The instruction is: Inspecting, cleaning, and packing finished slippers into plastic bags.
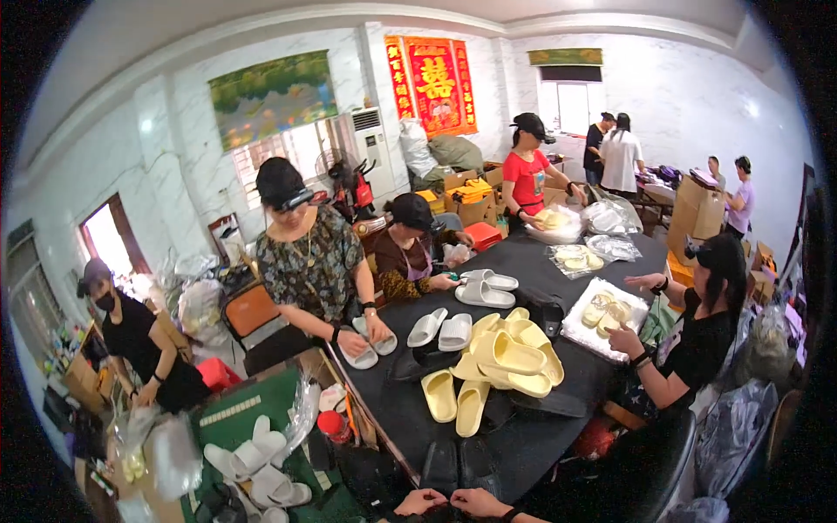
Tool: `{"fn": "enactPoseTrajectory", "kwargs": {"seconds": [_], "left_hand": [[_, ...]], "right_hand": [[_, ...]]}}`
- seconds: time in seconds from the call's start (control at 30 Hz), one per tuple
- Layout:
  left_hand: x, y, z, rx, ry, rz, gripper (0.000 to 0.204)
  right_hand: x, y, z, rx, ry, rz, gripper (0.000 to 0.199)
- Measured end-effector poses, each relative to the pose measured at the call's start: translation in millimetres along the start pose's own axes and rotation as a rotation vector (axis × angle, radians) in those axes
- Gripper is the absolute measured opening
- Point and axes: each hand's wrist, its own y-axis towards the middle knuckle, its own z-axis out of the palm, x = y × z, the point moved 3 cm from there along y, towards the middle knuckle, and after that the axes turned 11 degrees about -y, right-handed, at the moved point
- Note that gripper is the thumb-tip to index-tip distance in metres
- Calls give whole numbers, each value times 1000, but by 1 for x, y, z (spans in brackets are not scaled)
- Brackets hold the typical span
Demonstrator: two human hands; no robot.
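Note:
At the near edge of the black table, my left hand (420, 502) and my right hand (479, 502) are close together, fingertips pinched. Whatever they hold, if anything, is too small or dark to make out. Just beyond them lie two black slippers side by side, the left slipper (439, 465) and the right slipper (479, 467). Farther up the table, a pair of pale yellow slippers stands upright-soled beside a heap of yellow slippers (509, 352). A dark band circles my right wrist.
Co-workers sit or stand around the black table (375, 397), handling slippers and clear bags. On the left, a green-topped table (261, 410) bears grey slippers (253, 453) and a red-lidded jar (332, 425). A dark chair back (676, 462) stands at my right.

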Motion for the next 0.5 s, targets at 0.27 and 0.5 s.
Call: {"fn": "enactPoseTrajectory", "kwargs": {"seconds": [0.27,0.5], "left_hand": [[-1,10,2,26,-21,-28,26],[11,20,5,71,-8,111,21]], "right_hand": [[-23,6,6,6,27,-10,10],[3,11,-7,18,51,2,12]]}}
